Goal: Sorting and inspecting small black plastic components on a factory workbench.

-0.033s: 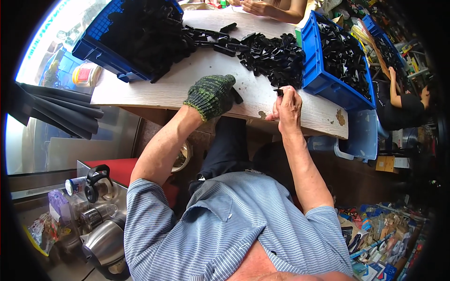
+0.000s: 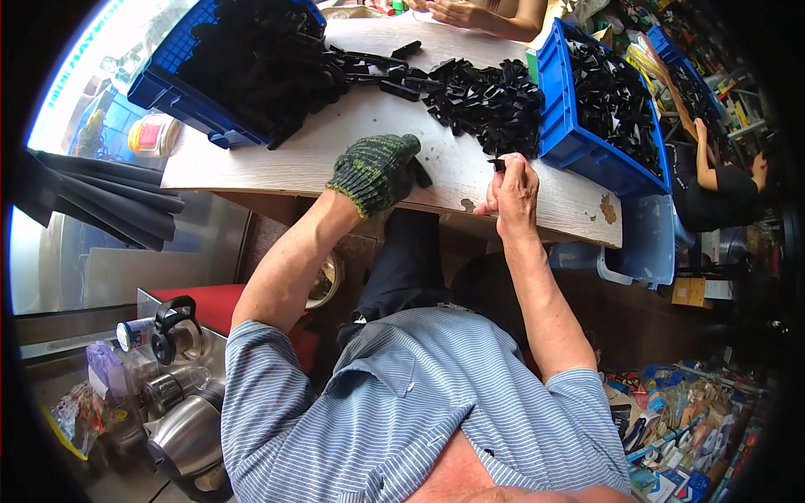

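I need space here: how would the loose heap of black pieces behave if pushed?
The heap would probably spread rather than move as one, since its pieces lie loose. They seem unlikely to roll, looking flattish and angular. Their visible shine suggests they might slide easily.

At a white wood-grain table (image 2: 310,163), the left hand (image 2: 377,170), in a green-and-black knit glove (image 2: 359,186), grips an elongated black part (image 2: 423,174), while the bare right hand (image 2: 517,189) pinches a small black piece (image 2: 498,164) near a heap of black pieces (image 2: 490,101) between two blue plastic crates (image 2: 563,113).
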Available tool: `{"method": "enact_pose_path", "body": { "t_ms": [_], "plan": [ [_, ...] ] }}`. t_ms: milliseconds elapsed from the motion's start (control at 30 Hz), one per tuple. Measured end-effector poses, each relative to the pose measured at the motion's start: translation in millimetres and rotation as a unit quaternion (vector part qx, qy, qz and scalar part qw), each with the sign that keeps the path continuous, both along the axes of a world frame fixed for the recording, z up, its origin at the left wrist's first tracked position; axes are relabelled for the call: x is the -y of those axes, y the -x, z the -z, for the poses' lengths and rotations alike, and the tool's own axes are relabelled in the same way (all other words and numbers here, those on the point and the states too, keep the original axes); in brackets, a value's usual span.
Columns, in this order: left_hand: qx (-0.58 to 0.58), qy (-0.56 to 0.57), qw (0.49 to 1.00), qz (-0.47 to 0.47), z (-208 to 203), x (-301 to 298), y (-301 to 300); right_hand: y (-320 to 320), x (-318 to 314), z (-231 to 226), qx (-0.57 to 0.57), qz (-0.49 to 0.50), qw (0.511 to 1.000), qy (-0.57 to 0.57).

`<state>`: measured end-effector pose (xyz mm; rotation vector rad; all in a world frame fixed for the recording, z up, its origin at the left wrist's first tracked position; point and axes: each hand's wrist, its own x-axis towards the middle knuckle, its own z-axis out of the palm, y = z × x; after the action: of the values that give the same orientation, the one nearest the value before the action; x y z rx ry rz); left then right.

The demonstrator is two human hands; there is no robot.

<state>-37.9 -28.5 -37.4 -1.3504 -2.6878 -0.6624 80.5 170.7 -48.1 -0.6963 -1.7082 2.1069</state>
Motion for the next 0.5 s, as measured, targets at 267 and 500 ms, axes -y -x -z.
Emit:
{"method": "enact_pose_path", "body": {
  "t_ms": [267,500],
  "plan": [
    [0.114,-0.170,0.978,-0.048,3.7,-16.5,-41.2,-0.2,-1.8,2.8,-0.011,0.010,1.000,-0.001],
    [0.313,-0.338,0.888,0.002,24.5,-64.5,-68.5,-3.2,3.2,-5.5,-0.019,0.071,0.996,0.047]
  ]
}}
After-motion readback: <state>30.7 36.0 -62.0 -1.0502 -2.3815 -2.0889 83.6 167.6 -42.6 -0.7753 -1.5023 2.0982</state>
